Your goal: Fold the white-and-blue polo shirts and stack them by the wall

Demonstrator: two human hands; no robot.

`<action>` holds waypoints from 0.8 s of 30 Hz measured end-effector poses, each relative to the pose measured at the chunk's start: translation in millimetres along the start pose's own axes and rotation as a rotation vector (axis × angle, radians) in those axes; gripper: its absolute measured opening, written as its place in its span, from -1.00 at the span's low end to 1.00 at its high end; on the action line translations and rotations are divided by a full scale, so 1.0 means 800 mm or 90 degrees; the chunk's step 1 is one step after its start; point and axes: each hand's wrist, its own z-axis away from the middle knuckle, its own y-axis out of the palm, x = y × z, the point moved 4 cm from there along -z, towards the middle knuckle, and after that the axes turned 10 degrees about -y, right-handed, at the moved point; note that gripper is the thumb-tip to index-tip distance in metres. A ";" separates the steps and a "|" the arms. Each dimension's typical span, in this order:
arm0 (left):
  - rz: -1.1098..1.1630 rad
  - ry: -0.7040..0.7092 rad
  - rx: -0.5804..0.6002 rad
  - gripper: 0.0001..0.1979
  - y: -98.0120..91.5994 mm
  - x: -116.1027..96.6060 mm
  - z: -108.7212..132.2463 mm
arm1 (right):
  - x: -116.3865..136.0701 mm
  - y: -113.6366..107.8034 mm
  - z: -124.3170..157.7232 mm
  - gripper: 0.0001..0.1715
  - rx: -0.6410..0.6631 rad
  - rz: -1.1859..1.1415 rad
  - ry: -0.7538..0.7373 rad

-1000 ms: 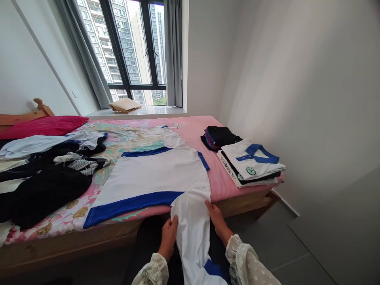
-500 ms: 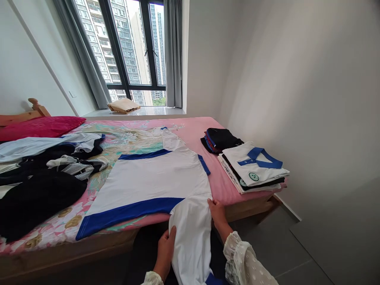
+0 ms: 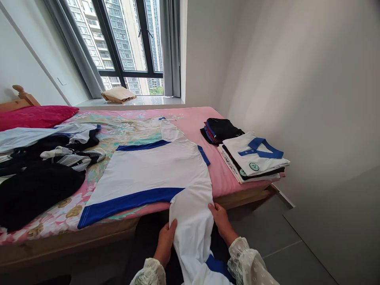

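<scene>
A white long-sleeved shirt [image 3: 142,168] with blue side panels lies spread across the bed. Its near sleeve hangs over the bed's front edge, and the blue cuff shows at the bottom of the view. My left hand [image 3: 166,241] pinches the left edge of that sleeve. On the sleeve's right edge, just below the bed's edge, my right hand [image 3: 221,221] holds the cloth between thumb and fingers. The far sleeve stretches toward the window.
Folded white shirts [image 3: 252,156] with a blue collar on top sit at the bed's right corner, beside folded dark clothes [image 3: 222,130]. Loose clothes [image 3: 41,186] and a red pillow [image 3: 38,114] lie at left. A beige bundle [image 3: 118,94] rests on the windowsill.
The view has tilted down a little, so the bed and window appear higher. My right hand has slid slightly down along the sleeve's edge. Both hands still hold the sleeve.
</scene>
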 end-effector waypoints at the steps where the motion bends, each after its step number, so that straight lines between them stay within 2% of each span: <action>1: 0.014 -0.001 -0.014 -0.60 -0.002 0.000 0.004 | 0.001 -0.003 0.005 -0.42 0.008 -0.009 0.017; 3: 0.019 -0.017 -0.004 -0.60 0.000 0.002 0.015 | 0.001 -0.003 0.017 -0.44 0.067 -0.034 0.059; 5: 0.005 -0.045 0.046 -0.59 0.008 0.005 0.031 | 0.002 -0.001 0.030 -0.48 0.144 -0.055 0.092; 6: 0.001 -0.053 0.067 -0.58 0.011 0.007 0.039 | 0.004 -0.002 0.035 -0.50 0.157 -0.063 0.092; 10: 0.017 -0.017 0.068 -0.58 0.012 0.005 0.067 | 0.023 -0.013 0.049 -0.53 0.052 -0.110 0.022; 11: 0.016 -0.009 0.071 -0.58 0.011 0.004 0.073 | 0.027 -0.013 0.054 -0.53 0.049 -0.136 0.020; 14: -0.012 -0.026 0.120 -0.58 0.010 0.005 0.089 | 0.030 -0.006 0.074 -0.52 0.156 -0.157 0.098; 16: -0.025 -0.034 0.153 -0.59 0.008 0.008 0.095 | 0.027 -0.005 0.086 -0.53 0.226 -0.115 0.138; 17: -0.025 -0.033 0.159 -0.60 0.006 0.011 0.096 | 0.026 -0.008 0.090 -0.53 0.231 -0.100 0.139; 21: -0.040 -0.051 0.105 -0.62 -0.009 0.029 0.090 | 0.025 -0.026 0.098 -0.53 0.162 -0.122 0.128; 24: -0.066 -0.086 0.121 -0.60 -0.008 0.044 0.091 | 0.025 -0.024 0.106 -0.53 0.250 -0.087 0.125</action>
